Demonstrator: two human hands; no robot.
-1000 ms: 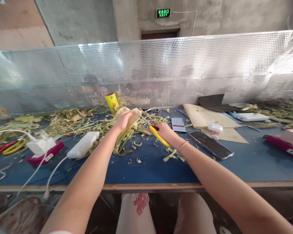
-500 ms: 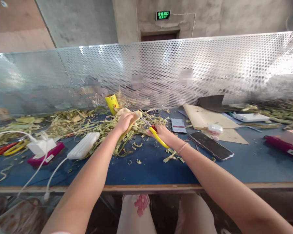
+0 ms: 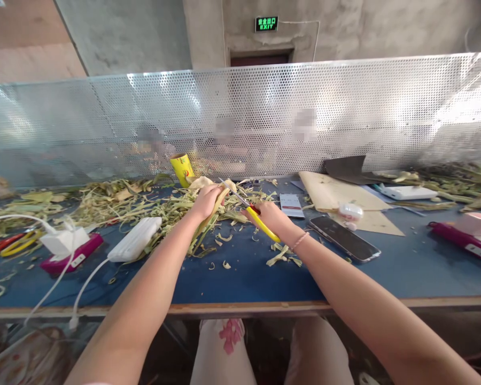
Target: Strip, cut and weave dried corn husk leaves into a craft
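My left hand (image 3: 207,201) is closed round a pale, dried leaf-like plant piece (image 3: 220,199), whose broad ends stick out past the fingers. In my right hand (image 3: 271,217) are scissors (image 3: 265,227) with yellow and red handles. Their blades point up and left, with the tips at the plant piece near my left fingers. Whether the blades are touching it or just beside it, I cannot tell. Below both hands lies a loose heap of dried plant strips (image 3: 176,206), with small scraps scattered on the blue tabletop (image 3: 240,280).
A yellow tube (image 3: 181,170) leans behind the heap, before a perforated metal screen (image 3: 264,117). On the left are a white power bank (image 3: 135,239), cables and a magenta power strip (image 3: 91,248). A phone (image 3: 344,238), earbud case (image 3: 350,212) and brown paper (image 3: 332,192) lie right.
My left hand still grips the plant piece, which now appears slightly turned between the fingers. The scissors stay in my right hand at nearly the same place. The whole view has shifted a little.
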